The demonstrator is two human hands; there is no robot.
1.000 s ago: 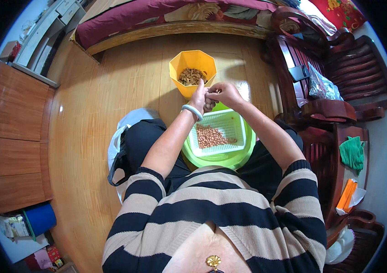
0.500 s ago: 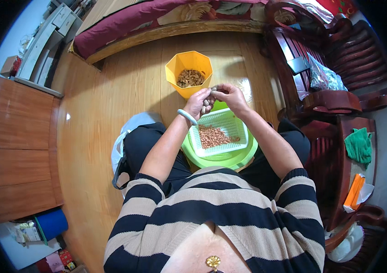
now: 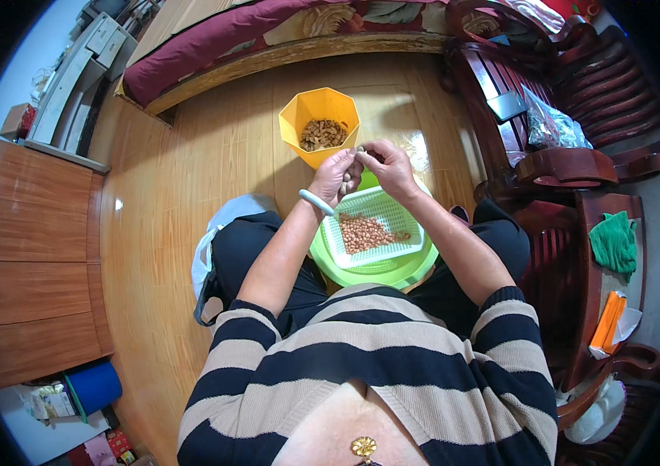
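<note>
Head view: a person sits over a wooden floor (image 3: 155, 256), both forearms reaching forward, hands meeting just nearer than a yellow bin.
Left hand (image 3: 331, 175): fingers curled up around several peanuts in the shell (image 3: 345, 186); a pale bracelet (image 3: 316, 203) rings the wrist.
Right hand (image 3: 390, 166): thumb and fingertips pinch what looks like a single peanut (image 3: 360, 150) at the left hand's fingertips; the hands touch or nearly touch there.
Yellow bin (image 3: 294, 118): many-sided, upright on the floor, with broken brown shells (image 3: 322, 135) inside.
White basket (image 3: 349, 259): perforated, rectangular, sitting in a round green basin (image 3: 376, 279) between the knees, below the hands.
Shelled kernels (image 3: 363, 234): reddish-brown, spread over the basket's base, mostly toward its left and middle.
Clothing: striped beige-and-black sweater (image 3: 361, 349), dark trousers (image 3: 246, 241).
Beside the left leg: a whitish plastic bag (image 3: 241, 207).
Right side: dark red wooden seat (image 3: 567, 168) bearing a clear plastic bag (image 3: 554, 124); green cloth (image 3: 613, 242) farther back.
Far edge: bed (image 3: 307, 56) with a wooden frame.
Left side: brown cabinet (image 3: 31, 225), blue bin (image 3: 95, 387).
</note>
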